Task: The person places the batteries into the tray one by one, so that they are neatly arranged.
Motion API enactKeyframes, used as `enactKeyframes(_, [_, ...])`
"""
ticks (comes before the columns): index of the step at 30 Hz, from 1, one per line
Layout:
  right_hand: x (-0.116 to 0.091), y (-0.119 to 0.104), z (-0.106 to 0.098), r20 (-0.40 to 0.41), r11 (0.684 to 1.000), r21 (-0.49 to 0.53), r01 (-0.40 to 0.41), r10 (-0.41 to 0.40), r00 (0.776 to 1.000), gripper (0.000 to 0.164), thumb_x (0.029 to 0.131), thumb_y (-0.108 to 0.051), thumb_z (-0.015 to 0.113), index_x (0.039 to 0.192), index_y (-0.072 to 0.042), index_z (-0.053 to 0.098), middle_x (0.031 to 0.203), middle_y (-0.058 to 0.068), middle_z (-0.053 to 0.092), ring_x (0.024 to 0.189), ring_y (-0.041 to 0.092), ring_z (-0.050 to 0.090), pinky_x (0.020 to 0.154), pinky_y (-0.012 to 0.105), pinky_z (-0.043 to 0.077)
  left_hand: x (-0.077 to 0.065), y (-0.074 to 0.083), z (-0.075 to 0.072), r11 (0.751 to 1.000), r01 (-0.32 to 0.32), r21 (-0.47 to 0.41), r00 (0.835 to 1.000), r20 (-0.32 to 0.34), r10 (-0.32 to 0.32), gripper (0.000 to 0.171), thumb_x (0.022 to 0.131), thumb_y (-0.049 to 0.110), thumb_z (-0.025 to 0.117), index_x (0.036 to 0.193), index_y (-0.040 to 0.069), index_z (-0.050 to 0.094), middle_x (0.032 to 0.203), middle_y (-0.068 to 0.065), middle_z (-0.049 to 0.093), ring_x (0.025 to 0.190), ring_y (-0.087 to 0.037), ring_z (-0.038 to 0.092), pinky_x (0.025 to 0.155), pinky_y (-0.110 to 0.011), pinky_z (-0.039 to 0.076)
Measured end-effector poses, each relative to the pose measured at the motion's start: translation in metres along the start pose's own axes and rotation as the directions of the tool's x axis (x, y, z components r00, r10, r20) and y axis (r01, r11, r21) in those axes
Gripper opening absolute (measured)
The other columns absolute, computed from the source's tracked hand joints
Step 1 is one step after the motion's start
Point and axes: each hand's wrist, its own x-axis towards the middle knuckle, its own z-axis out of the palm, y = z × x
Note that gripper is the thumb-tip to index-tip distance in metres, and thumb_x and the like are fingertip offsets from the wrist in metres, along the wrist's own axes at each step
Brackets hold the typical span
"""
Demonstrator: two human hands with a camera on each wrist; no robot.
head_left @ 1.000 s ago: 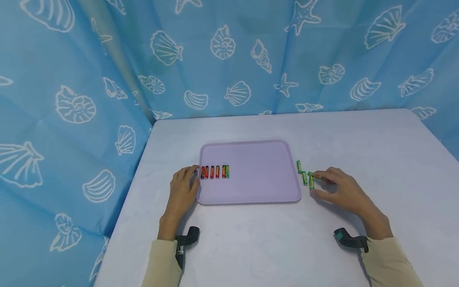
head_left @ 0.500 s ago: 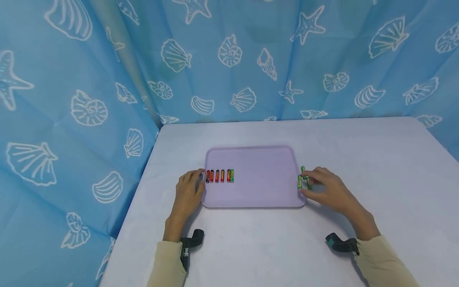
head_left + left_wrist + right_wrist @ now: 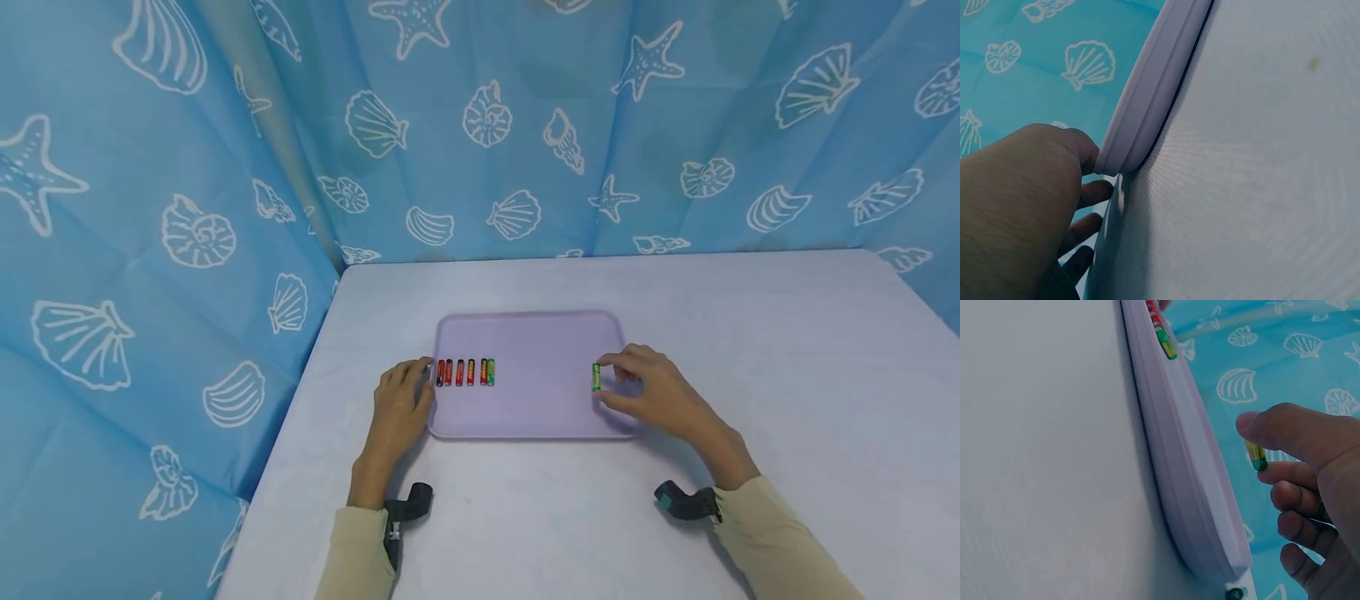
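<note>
My right hand (image 3: pixel 648 392) pinches a green AAA-looking battery (image 3: pixel 596 377) between thumb and fingertip, over the right part of the lilac tray (image 3: pixel 540 417). The right wrist view shows the held battery (image 3: pixel 1256 456) clear of the tray rim, one end at the thumb. Beside the tray's left edge lies my left hand (image 3: pixel 397 417), thumb and fingertips against the rim; the left wrist view has its thumb at the tray corner (image 3: pixel 1125 156) and its other fingers loosely spread. A row of several red-and-black batteries (image 3: pixel 460 372) stands along the tray's left side, ending in a green battery (image 3: pixel 491 372).
The tray lies on a white-covered table (image 3: pixel 525 500). A dark green battery end (image 3: pixel 1235 592) shows on the table past the tray's near corner in the right wrist view. A blue shell-print curtain (image 3: pixel 480 167) hangs behind and to the left.
My right hand has picked up a green battery from the group right of the tray and carried it left over the tray. The left hand stays at the tray edge; the head view has shifted slightly.
</note>
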Motion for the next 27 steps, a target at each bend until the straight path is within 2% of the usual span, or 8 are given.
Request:
enactKeyframes(8, [0.011,-0.005,0.012,0.033,0.999,-0.011,-0.041,0.041,0.999,0.040,0.082,-0.020,0.084,0.117,-0.006,0.070,0.087,-0.001,0.052,0.084,0.018,0.048,0.073,0.037,0.045,0.003,-0.002,-0.001,1.000,-0.019,0.025,1.000,-0.019,0.020,0.042,0.103,0.021,0.052,0.144,0.014,0.053,0.139,-0.010,0.052,0.136,-0.033,0.038,0.114,-0.053,0.026])
enactKeyframes(17, [0.026,-0.012,0.026,0.045,1.000,0.010,0.012,-0.012,0.999,0.040,0.082,-0.021,0.084,0.116,-0.006,0.071,0.085,0.000,0.052,0.082,0.019,0.048,0.073,0.036,0.042,0.002,-0.003,0.002,1.000,0.006,0.023,1.000,0.011,-0.006,0.043,0.103,0.022,0.052,0.145,0.015,0.052,0.141,-0.009,0.051,0.138,-0.032,0.036,0.115,-0.053,0.025])
enactKeyframes(27, [0.053,-0.034,0.042,0.071,0.999,0.025,0.025,-0.027,0.997,0.040,0.083,-0.024,0.082,0.117,-0.007,0.071,0.086,0.004,0.054,0.082,0.021,0.047,0.073,0.037,0.041,0.001,-0.003,-0.001,1.000,-0.023,0.019,1.000,-0.010,0.023,0.041,0.103,0.022,0.052,0.143,0.014,0.053,0.139,-0.010,0.053,0.136,-0.033,0.038,0.114,-0.052,0.026])
